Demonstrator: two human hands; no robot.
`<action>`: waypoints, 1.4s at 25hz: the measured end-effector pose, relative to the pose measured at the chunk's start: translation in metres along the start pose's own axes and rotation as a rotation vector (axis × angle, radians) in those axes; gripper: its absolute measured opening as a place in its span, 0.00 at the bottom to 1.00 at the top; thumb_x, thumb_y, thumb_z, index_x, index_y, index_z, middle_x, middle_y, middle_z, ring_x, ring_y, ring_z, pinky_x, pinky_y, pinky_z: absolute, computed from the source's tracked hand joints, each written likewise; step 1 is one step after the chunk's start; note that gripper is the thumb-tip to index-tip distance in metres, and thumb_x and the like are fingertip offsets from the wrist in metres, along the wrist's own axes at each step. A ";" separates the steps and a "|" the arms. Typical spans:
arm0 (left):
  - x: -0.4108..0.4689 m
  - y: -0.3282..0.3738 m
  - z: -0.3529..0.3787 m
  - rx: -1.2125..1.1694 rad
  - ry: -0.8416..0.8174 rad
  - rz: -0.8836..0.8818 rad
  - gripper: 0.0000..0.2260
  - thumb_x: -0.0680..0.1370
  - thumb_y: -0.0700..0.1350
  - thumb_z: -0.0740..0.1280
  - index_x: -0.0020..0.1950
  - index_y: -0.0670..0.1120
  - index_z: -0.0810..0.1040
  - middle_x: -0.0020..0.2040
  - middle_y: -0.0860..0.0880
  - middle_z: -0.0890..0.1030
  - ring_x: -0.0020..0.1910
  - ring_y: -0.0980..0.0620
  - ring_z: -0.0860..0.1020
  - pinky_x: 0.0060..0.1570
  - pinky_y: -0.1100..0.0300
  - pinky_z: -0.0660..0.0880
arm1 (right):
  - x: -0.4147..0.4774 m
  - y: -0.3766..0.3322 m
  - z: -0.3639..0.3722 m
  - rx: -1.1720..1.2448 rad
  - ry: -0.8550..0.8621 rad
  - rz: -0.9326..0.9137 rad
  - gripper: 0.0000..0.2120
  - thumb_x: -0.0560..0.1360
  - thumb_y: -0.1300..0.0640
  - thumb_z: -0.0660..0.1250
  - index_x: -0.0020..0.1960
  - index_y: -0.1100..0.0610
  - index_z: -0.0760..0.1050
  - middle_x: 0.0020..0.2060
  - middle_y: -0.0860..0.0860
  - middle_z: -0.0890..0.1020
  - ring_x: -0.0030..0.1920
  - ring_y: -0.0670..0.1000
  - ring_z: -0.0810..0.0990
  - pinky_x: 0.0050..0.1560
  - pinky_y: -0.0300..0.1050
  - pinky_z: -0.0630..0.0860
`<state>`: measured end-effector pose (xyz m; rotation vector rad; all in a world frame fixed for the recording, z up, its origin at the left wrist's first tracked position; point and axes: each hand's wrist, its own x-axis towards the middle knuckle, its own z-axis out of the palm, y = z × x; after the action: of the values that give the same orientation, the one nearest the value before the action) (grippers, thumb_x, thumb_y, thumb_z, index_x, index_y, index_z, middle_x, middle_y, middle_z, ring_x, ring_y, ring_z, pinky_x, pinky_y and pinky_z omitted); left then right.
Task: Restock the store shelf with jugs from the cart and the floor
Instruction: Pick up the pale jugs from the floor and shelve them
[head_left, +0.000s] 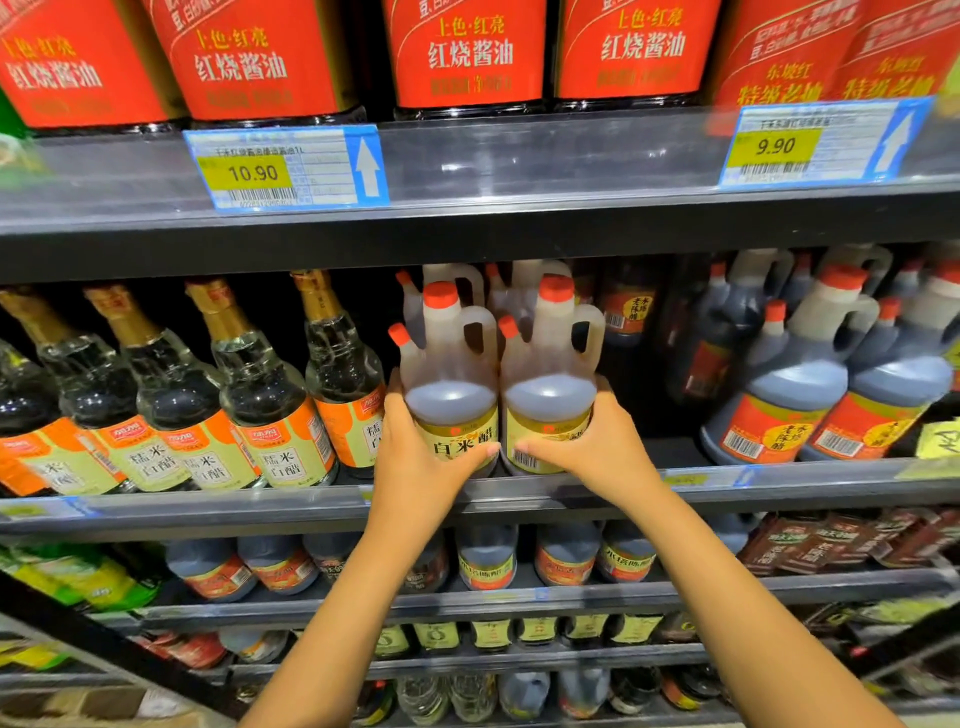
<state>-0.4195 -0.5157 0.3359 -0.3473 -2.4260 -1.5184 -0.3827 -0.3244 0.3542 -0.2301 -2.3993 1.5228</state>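
Left hand (415, 457) and right hand (587, 447) each grip a 白米醋 jug (452, 395) (tags: 10.90, 9.90)

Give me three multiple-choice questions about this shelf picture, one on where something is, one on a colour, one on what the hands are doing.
1. Where do the two clear jugs stand?
A. Top shelf, among the red-labelled bottles
B. Middle shelf, between the glass bottles and the dark jugs
C. On the floor

2. What colour are the caps on the clear jugs?
A. Green
B. White
C. Orange-red

3. What are the hands doing?
A. Each grips one clear jug at its label
B. Both hang free of everything
C. Both lift one glass bottle

Answers:
1 B: the left clear jug and right clear jug sit on the middle shelf, glass bottles to the left, dark jugs to the right.
2 C: each cap is orange-red.
3 A: the left hand wraps one label, the right hand the other.
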 end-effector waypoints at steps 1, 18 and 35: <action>-0.002 -0.002 -0.002 -0.022 -0.012 -0.005 0.33 0.63 0.51 0.80 0.60 0.49 0.64 0.59 0.51 0.75 0.57 0.51 0.76 0.55 0.55 0.77 | -0.001 0.002 -0.006 0.010 -0.067 0.018 0.26 0.61 0.56 0.80 0.53 0.49 0.70 0.47 0.42 0.78 0.49 0.40 0.78 0.46 0.31 0.74; -0.001 -0.020 -0.019 0.033 -0.191 0.075 0.26 0.70 0.53 0.74 0.62 0.49 0.67 0.61 0.52 0.75 0.60 0.55 0.75 0.61 0.51 0.75 | -0.009 0.009 -0.007 -0.004 -0.060 0.043 0.33 0.64 0.55 0.78 0.65 0.56 0.68 0.62 0.51 0.77 0.58 0.46 0.75 0.59 0.39 0.71; 0.062 0.046 -0.074 0.245 0.464 0.050 0.28 0.75 0.50 0.71 0.69 0.37 0.68 0.52 0.37 0.80 0.50 0.38 0.78 0.43 0.55 0.70 | -0.015 0.007 -0.007 0.030 -0.052 0.025 0.31 0.64 0.55 0.78 0.63 0.56 0.70 0.61 0.53 0.78 0.57 0.46 0.75 0.58 0.38 0.71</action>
<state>-0.4557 -0.5589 0.4265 -0.0015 -2.1737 -1.1114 -0.3659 -0.3194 0.3482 -0.2179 -2.4206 1.5935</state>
